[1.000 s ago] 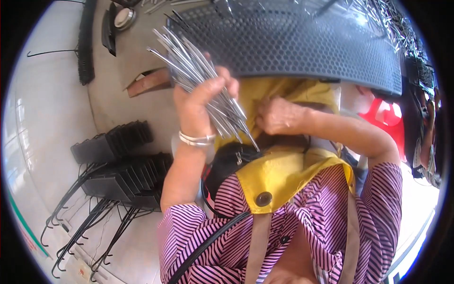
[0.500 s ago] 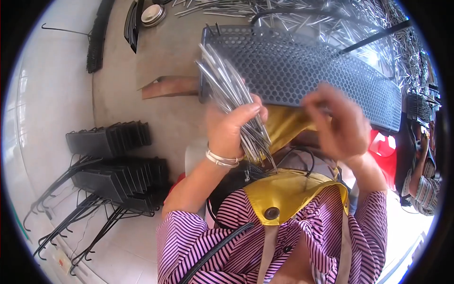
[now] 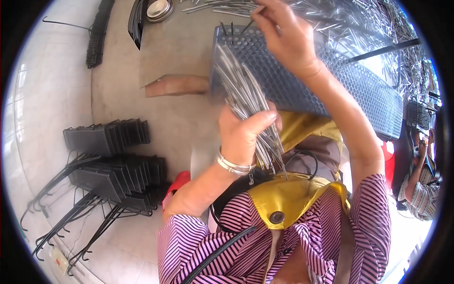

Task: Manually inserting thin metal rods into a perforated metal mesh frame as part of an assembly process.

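Note:
My left hand (image 3: 242, 133) is closed around a thick bundle of thin silvery metal rods (image 3: 242, 85). The bundle fans out above the thumb, and its lower ends reach down toward the yellow apron (image 3: 283, 196). Behind the rods lies a dark perforated metal tray (image 3: 265, 78) with short dark prongs (image 3: 231, 29) standing along its far left rim. My right hand (image 3: 287, 40) is over that rim, thumb and fingers pinched together beside a prong. Whatever is between those fingertips is too small to make out.
Loose silvery rods (image 3: 340, 23) are heaped beyond the tray. Stacked black perforated trays with long hooked handles (image 3: 109, 180) stand on the floor at left. White round lids (image 3: 158, 9) lie at the far left. Another person's arm (image 3: 416, 180) shows at right.
My right hand has gone from above the tray's near side up and left to its far rim. The left hand, still gripping the rods, has shifted slightly right and down.

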Motion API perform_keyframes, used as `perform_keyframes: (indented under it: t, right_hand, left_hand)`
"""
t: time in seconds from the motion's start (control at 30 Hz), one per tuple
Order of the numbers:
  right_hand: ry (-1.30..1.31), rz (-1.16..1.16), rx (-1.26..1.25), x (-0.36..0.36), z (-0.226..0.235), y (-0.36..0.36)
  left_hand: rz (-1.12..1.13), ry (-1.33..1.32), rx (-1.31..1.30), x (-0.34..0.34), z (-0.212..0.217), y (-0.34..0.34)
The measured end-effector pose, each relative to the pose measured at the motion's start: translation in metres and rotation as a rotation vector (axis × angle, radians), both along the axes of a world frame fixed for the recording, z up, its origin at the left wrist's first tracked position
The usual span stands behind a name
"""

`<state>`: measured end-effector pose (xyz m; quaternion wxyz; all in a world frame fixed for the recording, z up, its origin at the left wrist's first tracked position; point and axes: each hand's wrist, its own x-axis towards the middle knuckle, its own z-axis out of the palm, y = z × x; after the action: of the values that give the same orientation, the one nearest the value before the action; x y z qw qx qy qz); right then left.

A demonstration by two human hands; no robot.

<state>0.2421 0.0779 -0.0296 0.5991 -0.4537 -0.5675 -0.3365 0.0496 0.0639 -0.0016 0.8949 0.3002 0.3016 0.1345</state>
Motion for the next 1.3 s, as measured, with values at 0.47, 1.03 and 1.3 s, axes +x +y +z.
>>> perform_keyframes:
  t: [0.47, 1.03, 1.3]
  right_hand:
    - [0.509, 0.070, -0.959, -0.039, 0.058, -0.043]
    - [1.319, 0.358, -0.725, -0.008, 0.070, -0.083]
    - [1.004, 0.073, -0.381, -0.021, 0.059, -0.065]
  left_hand:
    - [-0.049, -0.024, 0.006, -0.002, 0.002, -0.003]
    - [-0.318, -0.064, 0.000, -0.002, -0.015, -0.011]
    - [-0.329, -0.079, -0.021, -0.003, -0.015, -0.011]
